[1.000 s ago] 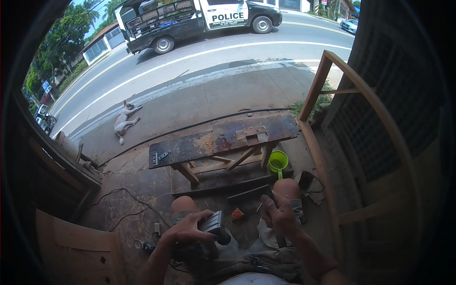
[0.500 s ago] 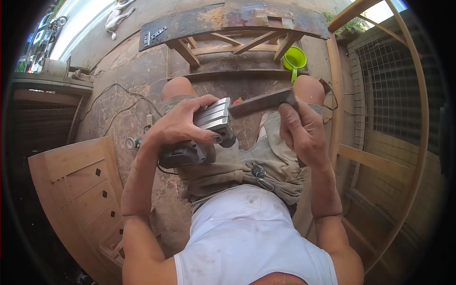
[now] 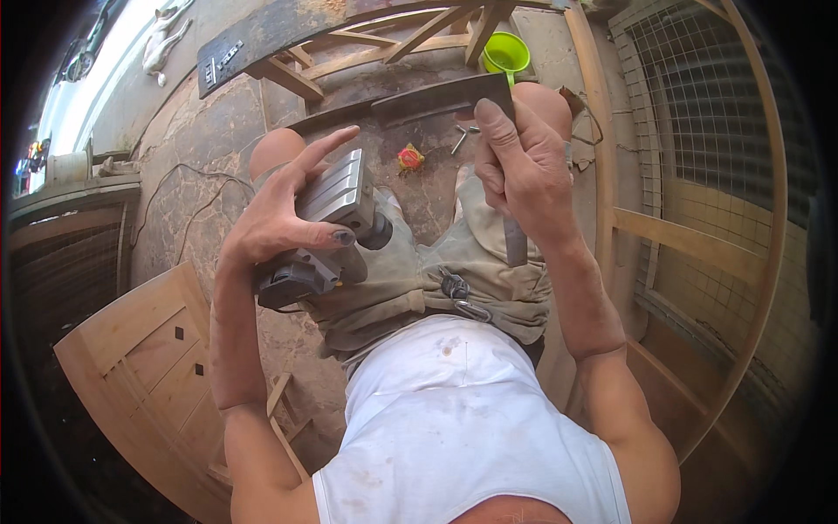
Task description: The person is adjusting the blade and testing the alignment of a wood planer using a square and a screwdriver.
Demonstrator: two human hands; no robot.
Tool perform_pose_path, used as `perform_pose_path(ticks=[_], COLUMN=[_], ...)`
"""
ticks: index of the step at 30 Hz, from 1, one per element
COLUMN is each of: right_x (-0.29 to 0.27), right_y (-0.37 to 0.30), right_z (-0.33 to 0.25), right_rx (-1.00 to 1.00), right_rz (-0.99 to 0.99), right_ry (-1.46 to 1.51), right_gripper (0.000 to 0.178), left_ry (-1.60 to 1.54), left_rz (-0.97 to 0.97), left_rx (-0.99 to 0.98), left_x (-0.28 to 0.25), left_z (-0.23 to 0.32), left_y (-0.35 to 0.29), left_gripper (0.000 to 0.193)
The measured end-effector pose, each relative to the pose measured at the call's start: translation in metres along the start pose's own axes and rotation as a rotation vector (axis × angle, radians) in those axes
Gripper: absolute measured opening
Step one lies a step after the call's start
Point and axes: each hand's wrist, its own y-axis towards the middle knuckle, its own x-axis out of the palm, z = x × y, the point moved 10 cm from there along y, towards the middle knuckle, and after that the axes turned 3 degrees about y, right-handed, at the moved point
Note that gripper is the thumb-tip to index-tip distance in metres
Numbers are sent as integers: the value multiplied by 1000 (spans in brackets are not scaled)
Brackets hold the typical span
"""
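No text or number can be read anywhere. No label or sign is legible either.

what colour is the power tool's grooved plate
Silver: the grooved metal plate shows best in the head view.

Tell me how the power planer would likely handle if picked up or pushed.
The power planer is probably heavy for its size, given its grooved metal sole. Its rigid-looking housing should hardly flex. Tilted over the left thigh, it may tip if pushed.

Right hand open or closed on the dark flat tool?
Closed: the right hand has curled fingers, and the dark flat tool projects from its grip.
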Motion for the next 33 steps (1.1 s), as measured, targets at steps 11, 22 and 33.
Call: perform_pose_path(ticks=[11, 22, 33], right_x=[6, -88, -112], right_y=[-33, -44, -36], right_z=[-17, -49, -43], right_rx=[-12, -16, 28], right_rz=[-65, 323, 45], right_ry=[49, -107, -416], right_gripper=[32, 44, 56], left_ry=[59, 107, 747], left_rz=[-15, 41, 19], left_rx=[-11, 117, 293], left_x=[3, 36, 137], left_z=[-7, 51, 96], left_y=[2, 6, 50], left_gripper=[98, 93, 92])
